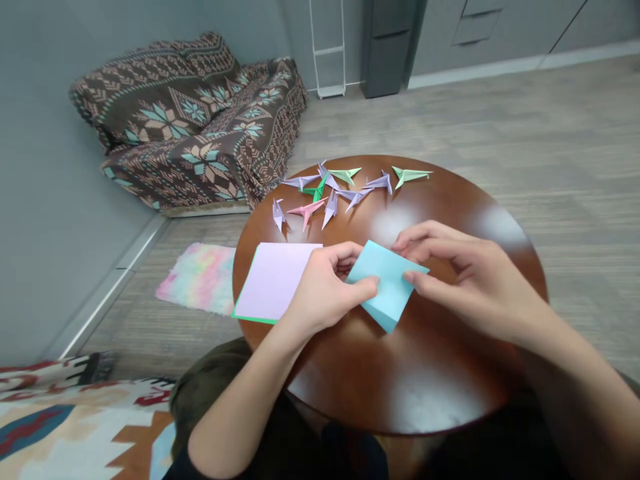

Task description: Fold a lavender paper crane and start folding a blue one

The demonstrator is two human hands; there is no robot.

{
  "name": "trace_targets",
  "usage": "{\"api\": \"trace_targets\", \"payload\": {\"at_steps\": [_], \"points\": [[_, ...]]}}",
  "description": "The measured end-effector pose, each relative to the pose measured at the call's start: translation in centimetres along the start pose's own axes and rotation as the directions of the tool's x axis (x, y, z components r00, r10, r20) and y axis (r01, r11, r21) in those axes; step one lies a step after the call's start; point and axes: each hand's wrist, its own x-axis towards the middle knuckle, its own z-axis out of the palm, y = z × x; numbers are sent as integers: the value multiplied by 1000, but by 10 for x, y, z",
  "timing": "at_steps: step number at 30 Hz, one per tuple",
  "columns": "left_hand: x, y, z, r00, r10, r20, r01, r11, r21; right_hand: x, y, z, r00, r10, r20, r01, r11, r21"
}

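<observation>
A light blue sheet of origami paper [384,283], folded into a small square, is held above the round table between both hands. My left hand [333,283] pinches its left side, thumb lying on the front face and fingers hidden behind. At the right corner, my right hand [457,270] grips the paper with the thumb in front; its other fingers curl near the top edge. The lower part of the folded paper shows a second layer. Left of my left hand lies a stack of lilac paper [275,280] with a green sheet showing under its edge.
Several folded paper cranes, including a pink one [307,212] and a green one [316,191], lie at the far side of the brown round table [480,220]. A patterned sofa [200,127] and a fluffy pastel rug [200,277] are beyond on the left.
</observation>
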Motion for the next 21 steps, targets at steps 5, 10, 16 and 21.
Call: {"api": "trace_targets", "payload": {"at_steps": [5, 10, 16, 21], "points": [[2, 0, -3, 1000, -25, 0, 25, 1000, -7, -1, 2, -7, 1000, 29, 7, -29, 999, 17], [4, -1, -7, 999, -30, -32, 30, 1000, 3, -1, 5, -16, 998, 69, 10, -69, 997, 23], [4, 0, -9, 999, -32, 9, 31, 998, 62, -2, 10, -23, 994, 107, 32, -109, 992, 61], [3, 1, -10, 997, -49, 57, 42, 992, 116, -3, 15, -29, 990, 131, 47, -134, 989, 69]]}}
